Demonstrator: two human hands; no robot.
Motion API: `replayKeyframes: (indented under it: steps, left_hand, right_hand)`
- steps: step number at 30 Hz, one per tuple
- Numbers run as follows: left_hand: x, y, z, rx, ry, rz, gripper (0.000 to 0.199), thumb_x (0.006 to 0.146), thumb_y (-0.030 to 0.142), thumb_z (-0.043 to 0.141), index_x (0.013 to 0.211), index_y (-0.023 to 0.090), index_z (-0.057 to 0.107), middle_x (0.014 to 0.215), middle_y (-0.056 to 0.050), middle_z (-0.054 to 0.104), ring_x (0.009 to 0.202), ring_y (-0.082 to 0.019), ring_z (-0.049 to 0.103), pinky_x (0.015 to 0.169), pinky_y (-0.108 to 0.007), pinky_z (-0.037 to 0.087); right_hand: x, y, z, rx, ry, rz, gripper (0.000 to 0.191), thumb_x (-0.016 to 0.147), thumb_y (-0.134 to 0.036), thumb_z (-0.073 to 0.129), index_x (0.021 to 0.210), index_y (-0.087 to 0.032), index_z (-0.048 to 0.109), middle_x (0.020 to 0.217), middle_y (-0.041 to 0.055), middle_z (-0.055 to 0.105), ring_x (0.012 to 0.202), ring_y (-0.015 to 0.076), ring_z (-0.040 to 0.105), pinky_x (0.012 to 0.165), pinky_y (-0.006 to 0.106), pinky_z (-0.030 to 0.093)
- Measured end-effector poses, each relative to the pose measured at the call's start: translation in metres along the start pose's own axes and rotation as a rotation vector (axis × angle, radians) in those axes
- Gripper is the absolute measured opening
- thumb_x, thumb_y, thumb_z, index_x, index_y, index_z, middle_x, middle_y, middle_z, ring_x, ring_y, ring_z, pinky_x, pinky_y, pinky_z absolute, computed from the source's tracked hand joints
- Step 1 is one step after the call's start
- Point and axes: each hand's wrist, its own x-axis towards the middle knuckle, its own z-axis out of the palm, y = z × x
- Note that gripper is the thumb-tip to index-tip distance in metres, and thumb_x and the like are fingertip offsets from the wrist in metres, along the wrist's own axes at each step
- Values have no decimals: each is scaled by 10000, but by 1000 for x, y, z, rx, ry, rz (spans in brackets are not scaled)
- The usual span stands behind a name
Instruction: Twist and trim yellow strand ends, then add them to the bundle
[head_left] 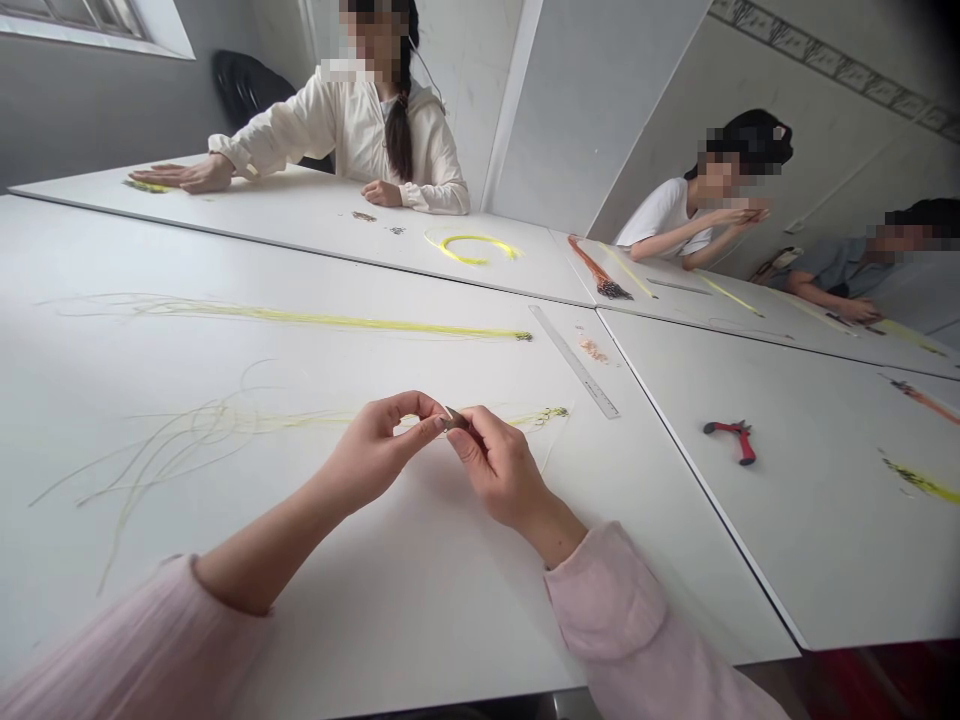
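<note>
Over the white table [420, 600], both hands meet in front of me, fingertips almost touching. My right hand [506, 465] is closed on a small brown piece with a pointed, shiny tip [456, 421]; its exact kind is unclear. Thumb and forefinger of my left hand [379, 445] pinch at that tip, and whatever lies between them is too small to make out. Just behind the hands runs a loose bunch of thin pale-yellow strands [225, 418], fanned out at left, with small dark ends [553, 413] at right. Farther back lies a straighter yellow strand bundle [337, 322].
A clear ruler [576, 362] lies by small pinkish-orange bits [594, 350]. Red-handled pliers [739, 440] rest beyond the table seam. Across sit several people; one person's hand [199, 175] presses on yellow strands. A yellow coil [472, 248] and an orange bundle [596, 270] lie there.
</note>
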Motion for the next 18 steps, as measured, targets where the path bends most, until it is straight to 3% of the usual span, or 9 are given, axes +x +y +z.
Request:
replayKeyframes:
  steps: [5,10,18]
  left_hand:
    - [-1,-1,6,42,93,69,231,825,425,537,784,204,589,841,-9,645,779,-169,563,674,-266,398]
    - [-1,-7,8,93,134,152,194,838,382,514,788,208,582,830,-9,645,809,-179,567,721,-280,409]
    - [-1,-6,8,111,139,152,189,833,379,531,746,215,561,784,6,612,773,-162,535,701,-262,394]
  right_hand:
    - [-2,-3,7,55,0,46,163,938,-309,385,908,-190,492,700,-10,505,595,113,447,562,246,358]
    - [-3,-4,11,64,-4,68,175,949,-321,349,913,-195,466,651,-27,459,553,114,419,538,247,329]
    - [-1,-1,14,185,53,150,256,943,-375,348,752,-211,392,614,-43,373,526,99,337,505,239,285]
